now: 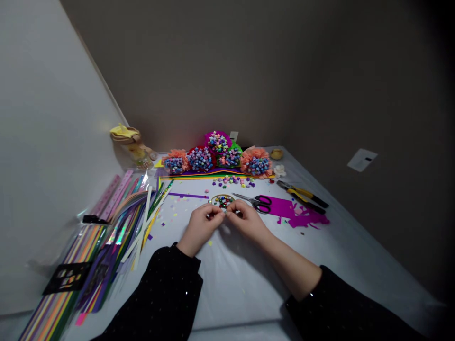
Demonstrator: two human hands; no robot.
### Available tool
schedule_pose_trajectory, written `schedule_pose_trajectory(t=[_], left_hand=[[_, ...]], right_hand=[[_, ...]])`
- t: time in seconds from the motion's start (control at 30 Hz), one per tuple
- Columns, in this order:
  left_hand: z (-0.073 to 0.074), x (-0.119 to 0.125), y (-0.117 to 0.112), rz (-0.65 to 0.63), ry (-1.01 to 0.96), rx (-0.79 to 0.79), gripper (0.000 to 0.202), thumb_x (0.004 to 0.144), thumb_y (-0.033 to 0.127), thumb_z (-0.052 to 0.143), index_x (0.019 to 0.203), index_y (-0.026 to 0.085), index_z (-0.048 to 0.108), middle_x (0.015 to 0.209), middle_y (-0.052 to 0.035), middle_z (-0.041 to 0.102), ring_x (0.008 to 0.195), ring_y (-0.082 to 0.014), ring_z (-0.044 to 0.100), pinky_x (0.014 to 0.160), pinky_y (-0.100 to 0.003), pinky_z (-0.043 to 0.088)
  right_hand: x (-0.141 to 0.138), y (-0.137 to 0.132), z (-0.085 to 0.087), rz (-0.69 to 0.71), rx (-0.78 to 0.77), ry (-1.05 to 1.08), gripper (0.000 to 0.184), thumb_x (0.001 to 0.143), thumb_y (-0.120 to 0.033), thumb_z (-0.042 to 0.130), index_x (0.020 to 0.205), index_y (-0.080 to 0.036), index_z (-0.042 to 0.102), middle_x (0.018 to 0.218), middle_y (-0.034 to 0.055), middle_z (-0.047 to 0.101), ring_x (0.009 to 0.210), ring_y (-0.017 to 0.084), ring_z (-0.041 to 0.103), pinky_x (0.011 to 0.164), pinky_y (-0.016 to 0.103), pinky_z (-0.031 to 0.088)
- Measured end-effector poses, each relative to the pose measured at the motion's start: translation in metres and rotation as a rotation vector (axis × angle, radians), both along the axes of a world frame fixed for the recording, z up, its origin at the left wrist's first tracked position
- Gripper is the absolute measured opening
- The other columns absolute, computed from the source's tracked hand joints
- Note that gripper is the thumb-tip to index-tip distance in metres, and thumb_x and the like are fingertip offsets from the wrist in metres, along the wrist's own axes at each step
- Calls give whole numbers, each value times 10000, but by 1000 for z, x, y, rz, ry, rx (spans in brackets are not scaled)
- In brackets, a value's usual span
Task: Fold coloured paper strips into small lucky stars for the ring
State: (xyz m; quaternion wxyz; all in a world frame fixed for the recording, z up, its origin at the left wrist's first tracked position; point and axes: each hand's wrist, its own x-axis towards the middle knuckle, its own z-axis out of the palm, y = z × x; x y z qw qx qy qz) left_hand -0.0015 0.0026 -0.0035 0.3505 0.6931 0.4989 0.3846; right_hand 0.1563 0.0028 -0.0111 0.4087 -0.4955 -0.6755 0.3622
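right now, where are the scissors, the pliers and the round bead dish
scissors [254, 201], head view, where blades meet handles
pliers [303, 193], head view, yellow handle
round bead dish [222, 194], head view, far rim

Sleeves [167, 293] showing black, flecked with glinting dots. Scissors [262, 203] showing magenta-and-black handles. Paper scraps [302, 218] reading purple. Pliers [302, 194] wearing yellow-black grips. Dish [213, 198] holding multicoloured pieces [222, 201]. Strips [106, 237] running rainbow-coloured.
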Motion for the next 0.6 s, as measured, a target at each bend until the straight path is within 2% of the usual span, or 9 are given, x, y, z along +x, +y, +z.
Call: schedule_pose_trajectory(t=[0.13, 0.3, 0.4, 0.6], left_hand=[[1, -1, -1, 18, -70, 10, 145, 756, 262, 583, 698, 147, 649, 722, -33, 620, 710, -147, 568, 677, -259, 438], [4, 0, -3, 37, -131, -17, 152, 745, 286, 612, 707, 149, 667, 718, -33, 619, 701, -147, 562, 662, -255, 441], [4, 1, -3, 45, -166, -61, 156, 731, 293, 628, 720, 144, 674, 717, -30, 631, 682, -143, 558, 662, -257, 442], [2, 3, -3, 23, -231, -193, 170, 730, 304, 629, 732, 140, 673, 709, -13, 650, 680, -134, 561, 683, -251, 430]], right_hand=[[2, -1, -1, -125, 86, -29, 75, 741, -244, 587, 779, -196, 543, 826, 33, 555, 834, 197, 519, 749, 327, 407], [3, -5, 0, -302, 256, -109, 148, 692, -296, 679, 681, -204, 564, 1036, 82, 530, 1067, 269, 446, 926, 448, 322], [2, -7, 2, -273, 244, -100, 99, 721, -277, 655, 658, -208, 620, 1132, 87, 520, 1133, 276, 416, 964, 465, 293], [-1, -9, 3, -234, 217, -23, 57, 727, -209, 624, 672, -200, 636, 1139, 89, 530, 1118, 256, 457, 974, 450, 300]])
